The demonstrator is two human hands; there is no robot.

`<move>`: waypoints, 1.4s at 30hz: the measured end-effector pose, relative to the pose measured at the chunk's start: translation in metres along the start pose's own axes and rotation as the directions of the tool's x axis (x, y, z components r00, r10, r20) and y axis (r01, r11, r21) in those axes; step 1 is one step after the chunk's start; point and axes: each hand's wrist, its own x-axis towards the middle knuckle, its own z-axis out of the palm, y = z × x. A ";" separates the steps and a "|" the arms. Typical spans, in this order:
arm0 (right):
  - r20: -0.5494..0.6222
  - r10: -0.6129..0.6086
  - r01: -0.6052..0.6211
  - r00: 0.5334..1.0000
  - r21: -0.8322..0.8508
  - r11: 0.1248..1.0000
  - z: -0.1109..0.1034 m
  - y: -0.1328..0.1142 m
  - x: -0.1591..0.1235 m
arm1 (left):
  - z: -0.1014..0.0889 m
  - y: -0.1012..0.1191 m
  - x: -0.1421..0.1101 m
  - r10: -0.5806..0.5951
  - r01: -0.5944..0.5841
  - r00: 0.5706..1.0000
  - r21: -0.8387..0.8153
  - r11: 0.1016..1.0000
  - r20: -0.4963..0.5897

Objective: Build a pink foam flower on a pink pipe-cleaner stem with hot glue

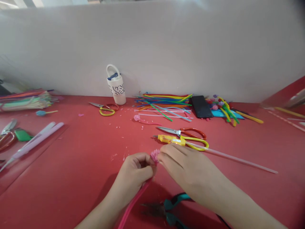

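A small crinkled pink flower head (155, 155) sits between my two hands, above the red table. My left hand (137, 170) is closed in a pinch just under it, around a dark pink pipe-cleaner-like stem (133, 202) that trails down toward me. From the right, my right hand (188, 168) pinches the flower's side, its fingertips partly hidden behind the knuckles. Below the hands lie teal-handled pliers (168, 208), partly covered by my right forearm. Just beyond the right hand are a yellow pen-shaped tool (170, 139) and scissors (175, 130) with red and yellow handles.
A translucent pink stick (243, 161) stretches rightward. Farther back are a similar pink flower (137, 118), bundled colored stems (164, 101), a black phone (201, 106), a white tumbler (118, 89) and more scissors (105, 108). Pink-white tweezers-like tools (38, 138) lie left.
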 end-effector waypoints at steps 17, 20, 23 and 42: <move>0.111 0.590 -0.509 0.800 0.648 0.567 -0.017 0.004 0.004 | -0.002 -0.010 -0.005 0.233 -0.241 0.961 -0.034 0.970 -0.150; 0.376 0.611 -0.610 0.697 0.759 0.229 -0.015 0.002 0.008 | -0.006 -0.012 -0.010 0.573 -0.523 0.799 0.261 0.811 -0.182; 0.582 0.496 -0.632 0.644 0.770 -0.083 -0.014 -0.002 0.010 | -0.011 -0.015 -0.014 0.847 -0.748 0.527 0.438 0.498 -0.062; 0.651 0.440 -0.638 0.618 0.743 -0.204 -0.015 -0.019 0.011 | -0.026 -0.025 -0.010 0.950 -0.842 0.280 0.511 0.175 0.136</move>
